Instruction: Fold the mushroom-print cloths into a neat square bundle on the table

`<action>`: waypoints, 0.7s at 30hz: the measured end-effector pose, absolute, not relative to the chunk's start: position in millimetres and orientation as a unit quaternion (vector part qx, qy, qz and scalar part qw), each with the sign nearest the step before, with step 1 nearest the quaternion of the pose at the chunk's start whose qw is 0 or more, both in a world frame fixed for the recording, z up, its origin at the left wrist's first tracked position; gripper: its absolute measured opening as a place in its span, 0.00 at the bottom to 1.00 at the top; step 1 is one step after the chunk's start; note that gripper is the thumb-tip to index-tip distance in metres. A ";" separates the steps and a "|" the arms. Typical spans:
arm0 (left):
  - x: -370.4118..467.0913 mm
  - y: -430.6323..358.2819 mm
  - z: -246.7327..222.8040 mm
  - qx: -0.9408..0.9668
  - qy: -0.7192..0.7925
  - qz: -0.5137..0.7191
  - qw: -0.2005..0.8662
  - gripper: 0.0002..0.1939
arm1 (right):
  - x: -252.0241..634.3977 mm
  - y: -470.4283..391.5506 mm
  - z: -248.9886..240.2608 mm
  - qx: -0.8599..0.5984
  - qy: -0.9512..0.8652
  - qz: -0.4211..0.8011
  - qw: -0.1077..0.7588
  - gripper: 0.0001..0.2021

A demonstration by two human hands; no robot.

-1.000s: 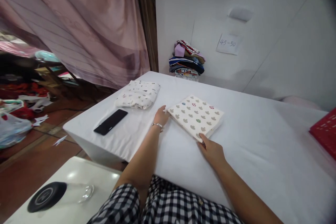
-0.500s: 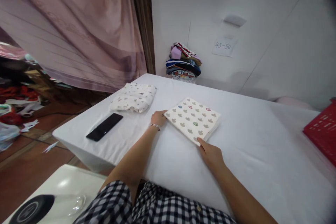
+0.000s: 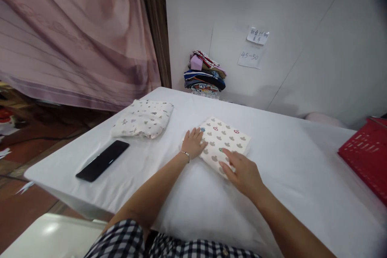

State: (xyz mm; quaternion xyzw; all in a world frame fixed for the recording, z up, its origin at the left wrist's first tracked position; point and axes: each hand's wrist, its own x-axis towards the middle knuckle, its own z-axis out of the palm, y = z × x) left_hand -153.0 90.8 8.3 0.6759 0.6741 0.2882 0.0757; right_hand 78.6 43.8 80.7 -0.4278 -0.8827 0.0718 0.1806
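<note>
A folded white cloth (image 3: 223,134) printed with grey shapes and a few coloured ones lies flat on the white-covered table (image 3: 290,169). My left hand (image 3: 193,143) rests flat on its left corner, fingers spread. Over the cloth's near right part is my right hand (image 3: 243,171), thumb and forefinger apart; whether its fingertips press on the fabric I cannot tell. Further left sits a second folded white cloth (image 3: 143,117) with small dark prints.
A black phone (image 3: 103,160) lies near the table's left edge. At the right stands a red basket (image 3: 367,155). Beyond the far edge is a stack of folded fabrics (image 3: 204,74) by the wall, and a pink curtain (image 3: 90,40) hangs at the left.
Both hands have let go of the cloth's near corners and moved onto its top, the left one flattening out. The view has shifted slightly; the cloth still lies on the table.
</note>
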 end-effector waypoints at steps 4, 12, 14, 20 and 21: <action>-152.0 92.7 -3.4 0.686 0.688 0.236 0.011 0.28 | 37.5 99.3 93.8 -0.364 -0.898 0.061 0.239 0.21; -156.3 89.7 -8.0 0.690 0.682 0.242 -0.005 0.28 | 4.9 217.4 43.7 -0.431 -0.896 0.087 0.054 0.29; -156.9 90.2 -9.6 0.690 0.683 0.240 -0.007 0.27 | 12.5 231.0 30.5 -0.471 -0.875 0.110 0.014 0.32; -156.1 89.4 -10.0 0.693 0.688 0.212 -0.034 0.27 | 20.5 238.6 14.3 -0.475 -0.870 0.132 0.021 0.34; -155.7 88.8 -9.8 0.692 0.690 0.209 -0.039 0.27 | 20.0 238.9 13.8 -0.475 -0.869 0.137 0.024 0.34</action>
